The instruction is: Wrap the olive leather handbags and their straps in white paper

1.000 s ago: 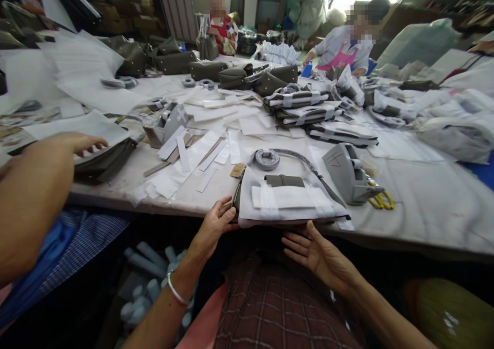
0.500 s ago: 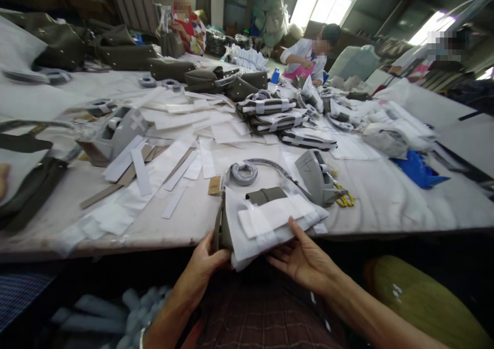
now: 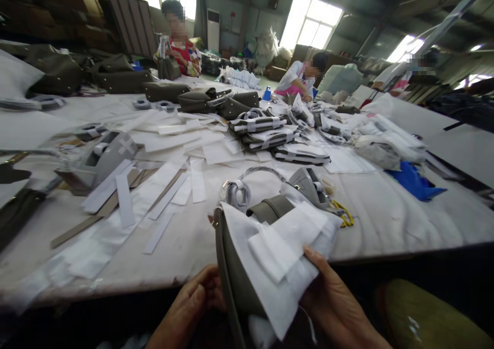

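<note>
A dark olive handbag (image 3: 237,266) stands tilted at the table's front edge, partly covered by a white wrapping sheet (image 3: 247,256). A folded white strip (image 3: 274,251) lies across its front, beside an olive flap or strap (image 3: 272,208). My right hand (image 3: 335,297) grips the wrapped right side, thumb on top and fingers underneath. At the left side, my left hand (image 3: 200,297) has its fingers curled against the bag's edge; their tips are partly hidden. A plastic-wrapped coiled strap (image 3: 236,194) and a wrapped handle (image 3: 266,170) lie behind the bag.
Just beyond the bag sit a grey tape dispenser (image 3: 304,181) and yellow-handled scissors (image 3: 343,212). Paper and card strips (image 3: 123,199) spread to the left, near another dispenser (image 3: 111,156). Wrapped bags (image 3: 266,138) are stacked mid-table. Co-workers (image 3: 179,55) stand at the far side.
The handbag has been tipped up, showing more of its olive side. My left thumb has come off the wrapped front. The coiled strap has shifted and stands more upright.
</note>
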The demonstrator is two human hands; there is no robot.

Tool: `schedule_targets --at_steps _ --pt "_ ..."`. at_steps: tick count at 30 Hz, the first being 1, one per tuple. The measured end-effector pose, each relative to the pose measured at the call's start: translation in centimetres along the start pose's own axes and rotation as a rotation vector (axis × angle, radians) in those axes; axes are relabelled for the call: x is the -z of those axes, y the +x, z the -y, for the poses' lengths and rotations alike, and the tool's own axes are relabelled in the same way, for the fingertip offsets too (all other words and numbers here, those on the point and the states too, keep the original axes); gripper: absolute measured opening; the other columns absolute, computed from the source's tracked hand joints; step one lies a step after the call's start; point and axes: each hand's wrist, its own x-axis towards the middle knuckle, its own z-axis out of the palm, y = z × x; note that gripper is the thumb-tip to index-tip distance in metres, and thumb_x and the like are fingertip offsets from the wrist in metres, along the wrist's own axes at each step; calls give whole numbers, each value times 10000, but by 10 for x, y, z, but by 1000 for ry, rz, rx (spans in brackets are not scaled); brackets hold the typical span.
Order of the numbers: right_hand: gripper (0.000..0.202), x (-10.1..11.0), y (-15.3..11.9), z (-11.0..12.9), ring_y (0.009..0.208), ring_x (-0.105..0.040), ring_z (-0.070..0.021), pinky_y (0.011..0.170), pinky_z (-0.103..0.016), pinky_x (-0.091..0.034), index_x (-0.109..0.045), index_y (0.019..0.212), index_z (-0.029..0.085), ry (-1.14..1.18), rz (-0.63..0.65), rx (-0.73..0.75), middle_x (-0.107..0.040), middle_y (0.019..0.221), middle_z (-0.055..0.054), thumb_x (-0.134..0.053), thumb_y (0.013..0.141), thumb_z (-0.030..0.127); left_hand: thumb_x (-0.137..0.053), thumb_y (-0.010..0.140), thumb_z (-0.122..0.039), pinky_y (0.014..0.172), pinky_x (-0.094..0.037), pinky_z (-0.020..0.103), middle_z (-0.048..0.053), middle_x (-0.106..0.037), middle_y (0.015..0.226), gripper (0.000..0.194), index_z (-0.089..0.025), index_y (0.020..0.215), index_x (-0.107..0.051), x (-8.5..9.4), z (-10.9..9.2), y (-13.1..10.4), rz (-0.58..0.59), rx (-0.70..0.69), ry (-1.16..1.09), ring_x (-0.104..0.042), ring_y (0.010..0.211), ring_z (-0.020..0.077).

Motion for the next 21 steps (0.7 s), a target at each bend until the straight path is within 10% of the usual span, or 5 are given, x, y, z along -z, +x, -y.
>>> schedule_targets --at_steps 10,21 --pt "347 -64 27 162 864 -724 -208 727 -317 -632 -686 1104 290 5 150 561 -758 1021 -4 -721 780 168 -682 784 -632 741 -444 314 70 -644 868 576 -184 1145 -678 -37 -15 50 40 -18 256 -580 737 172" --pt "147 -145 167 284 789 -715 -165 757 -357 -546 -691 785 163 151 276 778 -748 835 -83 -580 871 208 -675 810 -596 759 -463 310 75 -662 899 534 -172 1134 -649 -53 0 94 106 39 256 -622 749 167"
